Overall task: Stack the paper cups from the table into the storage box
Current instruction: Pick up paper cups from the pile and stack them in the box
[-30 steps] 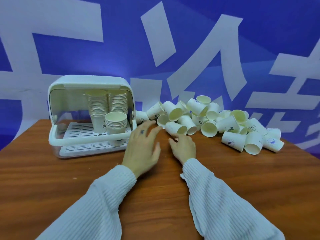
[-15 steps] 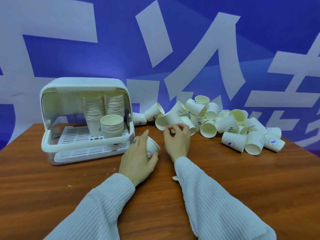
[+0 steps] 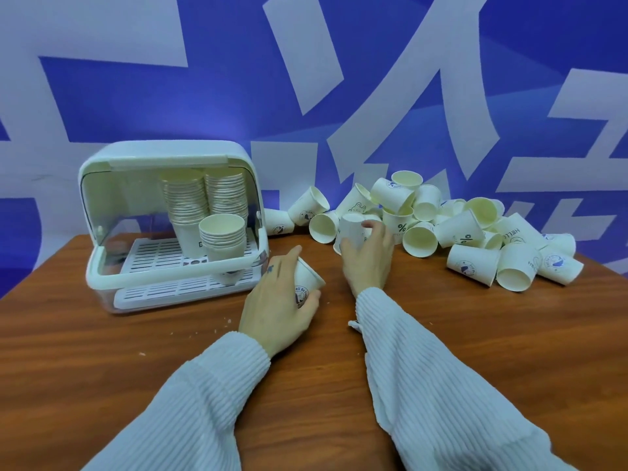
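Since a second ago both hands have each taken a cup: the storage box (image 3: 102, 212) at ten o'clock holds three cup stacks (image 3: 207, 202), the right hand (image 3: 368, 256) grips a cup (image 3: 351, 227) beside the pile (image 3: 475, 232) at one o'clock, and the left hand (image 3: 275, 300) grips a cup on its side (image 3: 306, 283) above the desk (image 3: 475, 334).

A wooden bench (image 3: 102, 368) with a reddish-brown grain fills the lower part of the view. A few small white crumbs (image 3: 227, 321) lie scattered on it. Behind the bench hangs a blue backdrop (image 3: 221, 107) printed with large white strokes
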Motion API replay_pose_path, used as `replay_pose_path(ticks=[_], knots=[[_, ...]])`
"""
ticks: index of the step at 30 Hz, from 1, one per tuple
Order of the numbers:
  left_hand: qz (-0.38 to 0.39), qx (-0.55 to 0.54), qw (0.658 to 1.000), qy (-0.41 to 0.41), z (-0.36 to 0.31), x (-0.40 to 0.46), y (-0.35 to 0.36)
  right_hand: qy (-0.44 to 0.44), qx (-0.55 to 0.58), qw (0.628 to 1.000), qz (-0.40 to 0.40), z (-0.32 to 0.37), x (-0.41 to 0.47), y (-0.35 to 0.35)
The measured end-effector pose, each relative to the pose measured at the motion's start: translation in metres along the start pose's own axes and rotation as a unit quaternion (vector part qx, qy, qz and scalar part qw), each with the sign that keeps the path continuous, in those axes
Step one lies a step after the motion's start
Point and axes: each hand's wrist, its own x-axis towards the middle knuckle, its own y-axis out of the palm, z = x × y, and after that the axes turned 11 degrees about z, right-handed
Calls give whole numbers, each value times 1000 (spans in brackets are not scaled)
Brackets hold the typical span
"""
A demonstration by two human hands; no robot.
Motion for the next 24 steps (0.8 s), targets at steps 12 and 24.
replay_pose_path(ticks=[12, 24], knots=[[15, -10, 1000, -5, 0, -1, -6, -66, -92, 993, 28, -4, -11, -7], [-2, -40, 999, -19, -11, -19, -8, -126, -98, 982, 100, 11, -54, -19]])
